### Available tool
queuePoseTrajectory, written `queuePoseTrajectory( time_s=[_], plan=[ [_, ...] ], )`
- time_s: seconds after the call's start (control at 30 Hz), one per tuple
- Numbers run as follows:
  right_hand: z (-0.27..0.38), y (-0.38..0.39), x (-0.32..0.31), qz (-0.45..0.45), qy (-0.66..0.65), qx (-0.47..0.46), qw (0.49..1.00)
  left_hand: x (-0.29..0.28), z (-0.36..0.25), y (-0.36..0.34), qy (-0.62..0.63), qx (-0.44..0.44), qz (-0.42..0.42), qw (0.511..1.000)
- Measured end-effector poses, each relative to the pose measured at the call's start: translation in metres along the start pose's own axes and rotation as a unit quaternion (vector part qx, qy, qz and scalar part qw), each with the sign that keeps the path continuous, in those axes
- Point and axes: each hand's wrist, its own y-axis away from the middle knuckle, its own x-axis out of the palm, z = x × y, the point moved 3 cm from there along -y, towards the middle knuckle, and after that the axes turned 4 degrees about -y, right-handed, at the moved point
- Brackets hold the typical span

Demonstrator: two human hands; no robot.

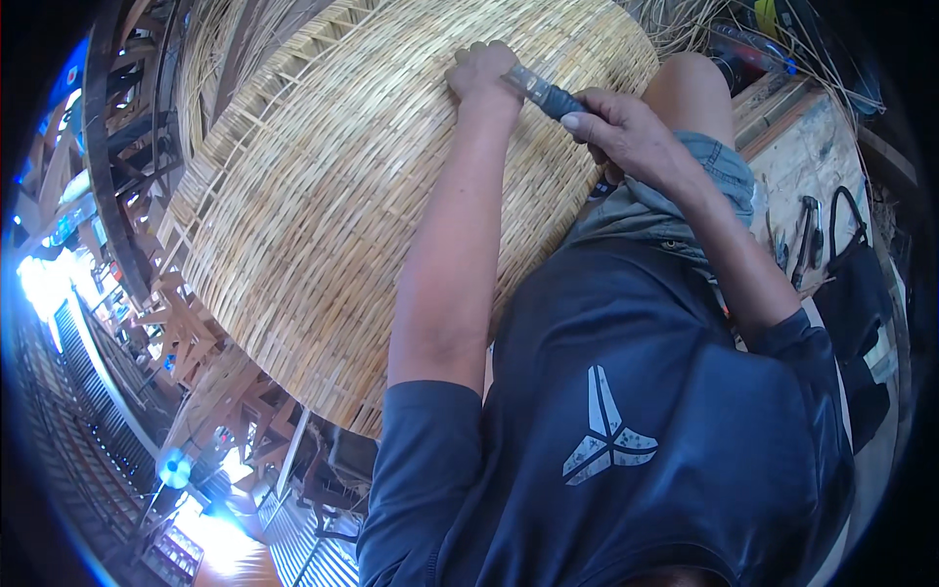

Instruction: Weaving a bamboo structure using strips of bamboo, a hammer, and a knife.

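Observation:
A large panel of tightly woven pale cane strips (pixel 323 225) lies curved in front of me and fills the upper middle. My left hand (pixel 481 70) rests near its far part, fingers curled down against the weave; whether a strip is pinched in them is hidden. My right hand (pixel 626 137) is closed round a hand tool with a dark handle (pixel 558 101). The tool's greyish, worn front part points up and left, ending beside my left wrist. Its working tip cannot be made out.
Loose ribs (pixel 176 230) stick out along the panel's left edge. Cane strips (pixel 675 24) lie in a tangle at the upper right. On the pale board (pixel 817 147) to my right are a metal tool (pixel 807 240) and a black cloth item (pixel 856 293). A fan (pixel 175 468) stands lower left.

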Motion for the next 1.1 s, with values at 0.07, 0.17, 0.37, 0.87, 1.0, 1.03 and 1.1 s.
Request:
queuePoseTrajectory(
  time_s=[0.07, 0.17, 0.37, 0.87, 1.0, 1.03, 1.1],
  plan=[
    [-0.004, -0.001, 0.009, 0.015, 0.005, 0.006, 1.0, 0.001, 0.0, -0.003, -0.015, -0.006, 0.005, 1.0],
    [-0.011, 0.001, 0.018, 0.039, -0.013, 0.008, 0.999, 0.005, 0.003, -0.008, -0.013, -0.03, 0.01, 0.999],
    [-0.001, 0.024, 0.036, 0.103, -0.037, 0.003, 0.994, 0.006, 0.004, -0.009, -0.011, -0.044, 0.004, 0.999],
    [0.021, 0.052, 0.043, 0.152, -0.14, -0.009, 0.978, 0.008, 0.002, -0.012, -0.046, -0.044, -0.023, 0.998],
    [0.006, 0.025, 0.021, 0.049, -0.082, 0.051, 0.994, 0.003, 0.0, -0.006, -0.017, -0.039, -0.02, 0.999],
    [0.003, 0.024, 0.019, 0.049, -0.075, 0.055, 0.994, 0.001, -0.002, -0.005, -0.014, -0.04, -0.014, 0.999],
    [-0.011, 0.021, 0.027, 0.067, -0.101, 0.049, 0.991, 0.001, -0.004, -0.008, -0.017, -0.045, -0.002, 0.999]
  ],
)
